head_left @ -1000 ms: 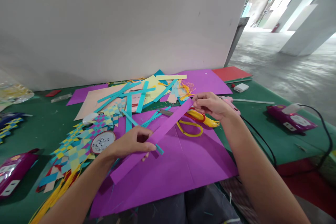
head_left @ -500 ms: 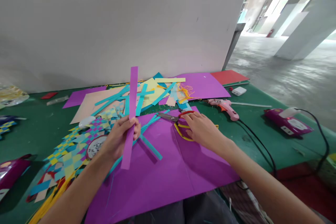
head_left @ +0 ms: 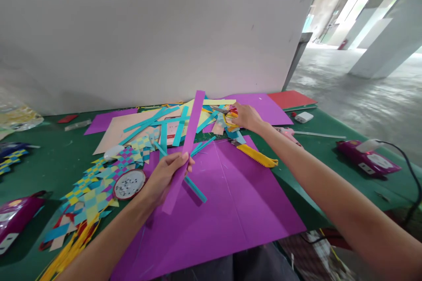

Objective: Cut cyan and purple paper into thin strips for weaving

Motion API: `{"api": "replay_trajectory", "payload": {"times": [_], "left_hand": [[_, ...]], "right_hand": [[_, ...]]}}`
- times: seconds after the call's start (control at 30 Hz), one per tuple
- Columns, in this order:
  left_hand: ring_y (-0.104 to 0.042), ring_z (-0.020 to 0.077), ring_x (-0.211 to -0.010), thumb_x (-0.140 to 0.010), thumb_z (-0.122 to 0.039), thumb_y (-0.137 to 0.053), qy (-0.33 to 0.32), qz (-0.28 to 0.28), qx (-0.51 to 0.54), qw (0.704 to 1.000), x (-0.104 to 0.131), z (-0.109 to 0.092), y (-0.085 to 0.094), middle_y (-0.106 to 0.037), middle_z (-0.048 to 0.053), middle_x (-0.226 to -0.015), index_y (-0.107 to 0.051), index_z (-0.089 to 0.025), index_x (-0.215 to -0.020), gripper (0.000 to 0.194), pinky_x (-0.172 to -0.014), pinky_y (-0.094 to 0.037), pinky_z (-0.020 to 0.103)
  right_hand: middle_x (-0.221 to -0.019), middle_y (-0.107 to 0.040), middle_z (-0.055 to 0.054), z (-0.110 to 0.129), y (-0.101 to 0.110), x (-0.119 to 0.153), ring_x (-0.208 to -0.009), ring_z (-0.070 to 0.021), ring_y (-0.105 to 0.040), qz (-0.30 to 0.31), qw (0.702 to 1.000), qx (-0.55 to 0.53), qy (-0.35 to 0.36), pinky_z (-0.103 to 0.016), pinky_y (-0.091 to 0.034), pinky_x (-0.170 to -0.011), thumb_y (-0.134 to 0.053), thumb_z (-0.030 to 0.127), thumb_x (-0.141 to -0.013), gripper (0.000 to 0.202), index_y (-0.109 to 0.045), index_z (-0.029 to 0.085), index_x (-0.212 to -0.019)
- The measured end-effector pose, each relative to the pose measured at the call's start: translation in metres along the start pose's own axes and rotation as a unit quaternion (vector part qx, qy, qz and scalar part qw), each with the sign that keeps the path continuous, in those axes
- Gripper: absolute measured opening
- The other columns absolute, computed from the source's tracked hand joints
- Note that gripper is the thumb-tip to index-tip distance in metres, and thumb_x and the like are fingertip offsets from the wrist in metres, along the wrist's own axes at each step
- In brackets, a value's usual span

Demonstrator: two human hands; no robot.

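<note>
A purple paper strip [head_left: 195, 118] is pinched in my left hand [head_left: 173, 170] and slants up and away over a large purple sheet [head_left: 224, 210]. Beneath that hand, narrow teal strips [head_left: 197, 189] lie crossed on the sheet. My right hand [head_left: 247, 116] reaches to the back of the work area, its fingers closed on the red and yellow handles of a pair of scissors [head_left: 220, 110]. The blades point left over the loose paper strips. A yellow utility knife [head_left: 257, 156] rests on the sheet, nearer to me than the right hand.
Woven paper pieces [head_left: 95, 189] and a round dish of small dark bits [head_left: 129, 184] lie at left. A pink glue gun [head_left: 290, 135] is partly behind my right forearm. Purple power strips [head_left: 365, 158] sit at both sides. A white board [head_left: 148, 48] stands behind.
My right hand has carried the scissors up and away from the purple sheet to the paper pile, uncovering the utility knife. My left hand has shifted right, tilting the purple strip further right.
</note>
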State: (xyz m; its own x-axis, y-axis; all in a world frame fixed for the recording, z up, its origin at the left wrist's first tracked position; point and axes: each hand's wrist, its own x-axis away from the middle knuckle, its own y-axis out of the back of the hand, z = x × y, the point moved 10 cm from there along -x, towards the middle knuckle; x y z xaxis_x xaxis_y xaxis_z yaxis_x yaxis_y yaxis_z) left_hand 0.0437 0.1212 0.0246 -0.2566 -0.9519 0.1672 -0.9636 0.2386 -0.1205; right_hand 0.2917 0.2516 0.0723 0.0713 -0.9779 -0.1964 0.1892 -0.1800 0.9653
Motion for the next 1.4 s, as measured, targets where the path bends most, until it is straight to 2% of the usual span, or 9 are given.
{"api": "replay_trajectory", "payload": {"times": [0.23, 0.4, 0.5, 0.6, 0.73, 0.87, 1.13, 1.27, 1.4], "left_hand": [[-0.04, 0.008, -0.045, -0.08, -0.049, -0.059, -0.006, 0.014, -0.061, 0.998, -0.003, -0.001, 0.0, -0.059, 0.0, -0.059, -0.07, -0.015, -0.077, 0.035, -0.043, -0.029, 0.021], [-0.046, 0.0098, -0.049, -0.08, -0.047, -0.059, -0.01, 0.006, -0.096, 0.995, -0.001, -0.002, 0.0, -0.066, 0.004, -0.07, -0.07, -0.015, -0.066, 0.037, -0.046, -0.033, 0.023], [-0.057, 0.0137, -0.064, -0.078, -0.045, -0.064, -0.014, -0.007, -0.085, 0.996, 0.002, -0.003, -0.004, -0.07, 0.006, -0.081, -0.071, -0.015, -0.068, 0.032, -0.055, -0.041, 0.024], [-0.059, 0.0161, -0.068, -0.076, -0.046, -0.065, -0.015, 0.009, -0.122, 0.992, 0.005, 0.0, -0.012, -0.07, 0.005, -0.076, -0.07, -0.014, -0.069, 0.033, -0.058, -0.044, 0.025], [-0.055, 0.0138, -0.054, -0.081, -0.044, -0.059, -0.07, 0.068, -0.258, 0.961, 0.01, -0.005, -0.029, -0.061, 0.0, -0.056, -0.063, -0.015, -0.058, 0.038, -0.051, -0.042, 0.024], [-0.062, 0.0162, -0.064, -0.093, -0.038, -0.041, -0.176, 0.084, -0.352, 0.915, 0.015, -0.018, -0.037, -0.068, 0.003, -0.068, -0.067, -0.016, -0.07, 0.041, -0.064, -0.047, 0.026], [-0.066, 0.0215, -0.074, -0.09, -0.028, -0.049, -0.292, 0.123, -0.612, 0.724, 0.021, -0.007, -0.054, -0.074, 0.006, -0.08, -0.07, -0.02, -0.096, 0.024, -0.07, -0.047, 0.032], [-0.062, 0.0195, -0.071, -0.087, -0.021, -0.05, -0.324, 0.158, -0.616, 0.7, 0.029, -0.009, -0.067, -0.068, 0.005, -0.072, -0.068, -0.018, -0.088, 0.018, -0.068, -0.046, 0.031], [-0.058, 0.0213, -0.088, -0.085, -0.014, -0.048, -0.362, 0.178, -0.585, 0.704, 0.042, -0.016, -0.079, -0.065, 0.008, -0.089, -0.066, -0.018, -0.093, 0.02, -0.076, -0.046, 0.033]], "right_hand": [[-0.102, -0.065, -0.02, -0.001, -0.033, -0.029, -0.096, -0.0304, -0.058, 0.001, 1.0, -0.014, -0.023, -0.033, -0.042, -0.074, -0.059, 0.035, -0.076, 0.045, -0.057, 0.007, -0.111], [-0.118, -0.057, -0.021, 0.021, -0.009, -0.009, -0.117, -0.0302, -0.045, -0.048, 0.998, -0.048, 0.009, -0.036, -0.037, -0.09, -0.051, 0.028, -0.085, 0.031, -0.059, 0.008, -0.107], [-0.094, -0.067, -0.009, 0.057, 0.005, 0.026, -0.089, -0.0178, -0.061, -0.039, 0.99, -0.126, 0.054, -0.027, -0.044, -0.077, -0.034, 0.042, -0.095, 0.038, -0.062, 0.016, -0.098], [-0.073, -0.066, -0.007, 0.107, -0.005, 0.075, -0.059, -0.0122, -0.06, 0.118, 0.864, -0.476, 0.114, -0.023, -0.045, -0.052, -0.024, 0.056, -0.093, 0.056, -0.06, 0.014, -0.08], [-0.063, -0.062, -0.001, 0.123, -0.008, 0.115, -0.048, -0.0073, -0.053, 0.163, 0.766, -0.616, 0.085, -0.018, -0.039, -0.041, -0.056, 0.047, -0.082, 0.035, -0.056, 0.015, -0.068], [-0.053, -0.057, 0.001, 0.103, -0.027, 0.111, -0.041, -0.0053, -0.048, 0.192, 0.789, -0.583, 0.034, -0.016, -0.035, -0.037, -0.057, 0.033, -0.082, 0.028, -0.055, 0.015, -0.061], [-0.047, -0.057, 0.002, 0.095, -0.084, 0.115, -0.033, -0.0056, -0.048, 0.274, 0.826, -0.493, -0.008, -0.017, -0.027, -0.031, -0.055, 0.03, -0.082, 0.031, -0.052, 0.015, -0.055], [-0.04, -0.053, 0.002, 0.107, -0.092, 0.115, -0.029, -0.0068, -0.045, 0.274, 0.864, -0.419, 0.048, -0.019, -0.034, -0.035, -0.05, 0.033, -0.084, 0.039, -0.048, 0.017, -0.049], [-0.038, -0.048, 0.0, 0.113, -0.082, 0.111, -0.033, -0.009, -0.044, 0.233, 0.903, -0.349, 0.096, -0.023, -0.033, -0.038, -0.046, 0.034, -0.086, 0.046, -0.046, 0.019, -0.043]]}}
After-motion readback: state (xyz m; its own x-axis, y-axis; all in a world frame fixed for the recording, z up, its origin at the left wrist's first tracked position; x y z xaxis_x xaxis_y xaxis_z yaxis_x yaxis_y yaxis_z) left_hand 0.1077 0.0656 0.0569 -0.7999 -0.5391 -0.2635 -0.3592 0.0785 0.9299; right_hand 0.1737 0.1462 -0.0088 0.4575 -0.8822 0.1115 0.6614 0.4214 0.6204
